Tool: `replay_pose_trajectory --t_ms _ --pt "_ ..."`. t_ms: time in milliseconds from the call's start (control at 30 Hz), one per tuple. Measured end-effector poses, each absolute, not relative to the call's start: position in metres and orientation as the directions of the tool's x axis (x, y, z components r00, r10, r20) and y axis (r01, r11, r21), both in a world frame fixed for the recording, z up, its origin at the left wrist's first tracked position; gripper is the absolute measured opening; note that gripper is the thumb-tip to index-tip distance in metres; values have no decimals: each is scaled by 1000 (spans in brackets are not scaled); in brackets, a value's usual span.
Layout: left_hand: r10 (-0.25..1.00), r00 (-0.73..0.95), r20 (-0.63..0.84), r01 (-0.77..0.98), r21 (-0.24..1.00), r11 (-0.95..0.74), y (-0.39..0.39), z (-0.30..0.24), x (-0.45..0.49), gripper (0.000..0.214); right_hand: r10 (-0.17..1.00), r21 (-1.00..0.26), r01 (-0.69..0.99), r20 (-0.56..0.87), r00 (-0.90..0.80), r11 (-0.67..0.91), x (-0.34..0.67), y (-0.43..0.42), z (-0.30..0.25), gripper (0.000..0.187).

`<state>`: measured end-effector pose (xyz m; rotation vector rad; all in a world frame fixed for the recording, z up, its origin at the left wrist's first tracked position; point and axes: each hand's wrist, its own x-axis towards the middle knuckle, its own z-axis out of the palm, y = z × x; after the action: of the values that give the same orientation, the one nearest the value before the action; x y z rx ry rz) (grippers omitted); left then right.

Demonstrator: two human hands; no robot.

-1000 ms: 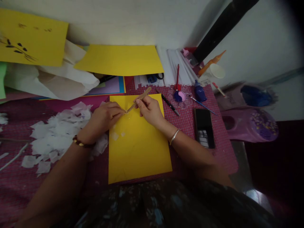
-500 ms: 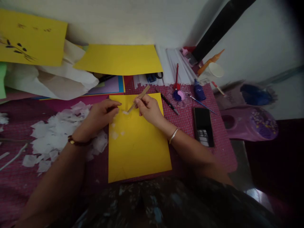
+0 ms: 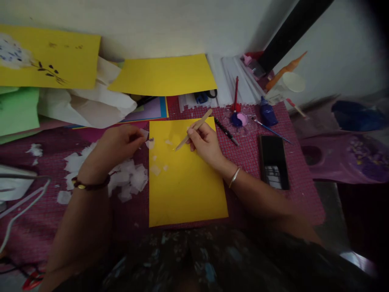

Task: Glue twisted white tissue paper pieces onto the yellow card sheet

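Note:
My right hand (image 3: 206, 146) grips a flat wooden craft stick (image 3: 201, 121), its lower end just over a yellow sheet of card (image 3: 188, 190). Beyond the card's left edge, my left hand (image 3: 121, 144) is closed in a pinch, with a small thin piece of white paper (image 3: 144, 134) at its fingertips. A few white scraps (image 3: 155, 170) lie on the left part of the card. Below and beside my left hand spreads a pile of white paper pieces (image 3: 130, 178), partly hidden by my wrist.
Right of the card are a black pen (image 3: 226, 132), a paint palette (image 3: 238, 118), a thin blue brush (image 3: 273, 132), a blue paint bottle (image 3: 268, 112) and a phone (image 3: 274, 162). Behind stand a curved yellow sheet (image 3: 167, 75) and a painted yellow card (image 3: 73, 61).
My left hand has drawn back leftward off the card and now pinches a paper piece. The stick's tip has moved away from the scrap near the top. The view has shifted left.

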<state>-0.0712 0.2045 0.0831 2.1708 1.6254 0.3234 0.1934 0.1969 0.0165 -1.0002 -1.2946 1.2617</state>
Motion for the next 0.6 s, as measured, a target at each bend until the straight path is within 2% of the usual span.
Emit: replay_pose_trajectory --t_ms 133,233,333,400,533,600 --pt "952 263 -154 916 351 -196 197 87 -54 30 990 -997 -44 66 -127 61 194 198 16 29" --pt "949 257 -182 944 257 -206 197 83 -45 25 991 -997 -46 69 -118 64 195 201 15 29" --pt "948 272 -165 940 254 -226 199 80 -46 16 992 -996 -61 76 -105 69 196 204 13 30" --pt "960 235 -154 917 363 -166 198 81 -48 14 992 -995 -71 79 -96 72 196 206 12 31" --pt "956 203 -212 708 706 6 190 89 -42 19 991 -989 -99 113 -66 106 197 212 11 32" --pt "934 238 -266 632 773 59 185 92 -34 21 990 -986 -106 135 -48 129 198 214 11 32"
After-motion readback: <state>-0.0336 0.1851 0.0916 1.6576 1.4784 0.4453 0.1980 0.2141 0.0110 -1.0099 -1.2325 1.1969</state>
